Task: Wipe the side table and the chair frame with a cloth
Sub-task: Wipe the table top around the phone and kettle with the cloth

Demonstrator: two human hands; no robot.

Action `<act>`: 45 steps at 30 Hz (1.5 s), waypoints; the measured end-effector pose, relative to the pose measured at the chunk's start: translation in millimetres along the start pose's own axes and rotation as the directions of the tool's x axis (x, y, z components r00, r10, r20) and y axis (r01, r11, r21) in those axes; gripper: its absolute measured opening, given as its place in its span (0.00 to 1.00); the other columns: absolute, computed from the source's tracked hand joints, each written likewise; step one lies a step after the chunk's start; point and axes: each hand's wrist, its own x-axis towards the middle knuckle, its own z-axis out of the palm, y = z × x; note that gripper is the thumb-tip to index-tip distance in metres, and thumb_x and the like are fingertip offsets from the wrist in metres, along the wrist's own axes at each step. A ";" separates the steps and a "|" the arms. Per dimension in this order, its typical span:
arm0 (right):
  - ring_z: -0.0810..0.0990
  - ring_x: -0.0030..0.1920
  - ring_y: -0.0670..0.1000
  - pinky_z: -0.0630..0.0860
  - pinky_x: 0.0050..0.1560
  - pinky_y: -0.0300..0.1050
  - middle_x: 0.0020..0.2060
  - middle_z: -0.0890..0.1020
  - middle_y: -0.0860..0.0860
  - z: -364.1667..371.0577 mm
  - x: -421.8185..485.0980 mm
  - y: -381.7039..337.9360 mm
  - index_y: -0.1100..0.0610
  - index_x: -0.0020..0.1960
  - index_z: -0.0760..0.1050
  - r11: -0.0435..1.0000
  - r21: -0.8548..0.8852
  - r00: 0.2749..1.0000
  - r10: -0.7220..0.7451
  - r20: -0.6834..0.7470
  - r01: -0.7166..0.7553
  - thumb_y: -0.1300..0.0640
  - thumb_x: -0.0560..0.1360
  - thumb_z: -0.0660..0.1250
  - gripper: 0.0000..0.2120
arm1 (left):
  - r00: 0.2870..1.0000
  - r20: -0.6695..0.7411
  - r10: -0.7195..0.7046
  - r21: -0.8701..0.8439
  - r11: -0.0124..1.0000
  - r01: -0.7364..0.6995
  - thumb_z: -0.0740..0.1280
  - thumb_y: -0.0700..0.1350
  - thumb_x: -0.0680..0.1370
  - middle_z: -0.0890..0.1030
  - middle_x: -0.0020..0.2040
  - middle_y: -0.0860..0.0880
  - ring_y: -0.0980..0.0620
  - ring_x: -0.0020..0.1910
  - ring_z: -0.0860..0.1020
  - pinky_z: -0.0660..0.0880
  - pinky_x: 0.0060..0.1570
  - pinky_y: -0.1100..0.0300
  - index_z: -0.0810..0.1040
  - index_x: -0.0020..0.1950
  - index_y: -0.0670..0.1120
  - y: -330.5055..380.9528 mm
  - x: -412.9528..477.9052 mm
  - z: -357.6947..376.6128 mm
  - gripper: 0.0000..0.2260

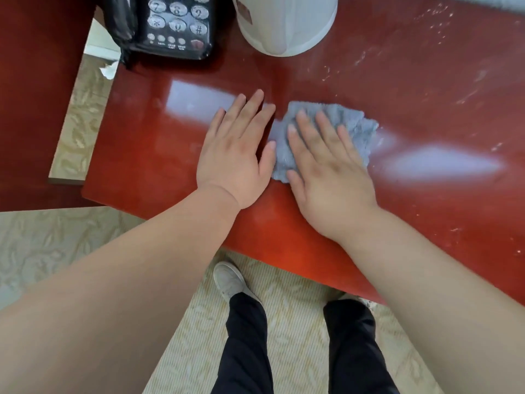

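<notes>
While both forearms reach in from below, the glossy red side table fills most of the view, its surface carrying bright window glare and a scatter of pale dust and specks toward the right. Below its near edge lies a patterned beige carpet, where dark trouser legs and a grey shoe stand. At the far edge sit a white rounded container and, to its left, a black telephone (its keypad wrapped in what looks like clear film). The right hand lies flat with fingers spread, pressing down on the blue-grey cloth near the table's middle, gripping nothing. The left hand rests palm-down and empty on bare wood just beside the cloth, thumb touching its edge.
</notes>
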 end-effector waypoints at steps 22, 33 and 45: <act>0.44 0.83 0.56 0.39 0.82 0.54 0.84 0.49 0.52 -25.7 64.7 62.2 0.56 0.84 0.49 0.957 0.017 0.957 0.291 0.012 -0.291 0.50 0.83 0.51 0.32 | 0.998 0.052 -0.030 0.023 0.999 0.029 0.53 0.56 0.83 0.61 0.84 0.50 0.48 0.84 0.56 0.52 0.82 0.45 0.64 0.82 0.47 3.2 3.7 -3.5 0.28; 0.53 0.83 0.57 0.52 0.82 0.57 0.82 0.59 0.53 -14.7 -17.4 35.9 0.57 0.82 0.61 0.992 -0.017 0.989 -0.127 0.074 0.128 0.49 0.81 0.54 0.30 | 0.997 -0.083 0.008 -0.087 0.996 -0.015 0.62 0.46 0.78 0.76 0.72 0.46 0.43 0.71 0.73 0.68 0.71 0.45 0.78 0.67 0.45 40.0 53.2 4.4 0.18; 0.49 0.83 0.59 0.44 0.82 0.58 0.83 0.54 0.54 -36.7 86.6 86.3 0.56 0.83 0.55 0.992 -0.004 0.991 0.124 0.039 -0.124 0.48 0.81 0.53 0.32 | 0.995 -0.071 -0.066 0.025 0.997 0.068 0.60 0.47 0.79 0.72 0.77 0.45 0.43 0.77 0.68 0.60 0.78 0.44 0.70 0.77 0.43 46.4 66.3 12.0 0.26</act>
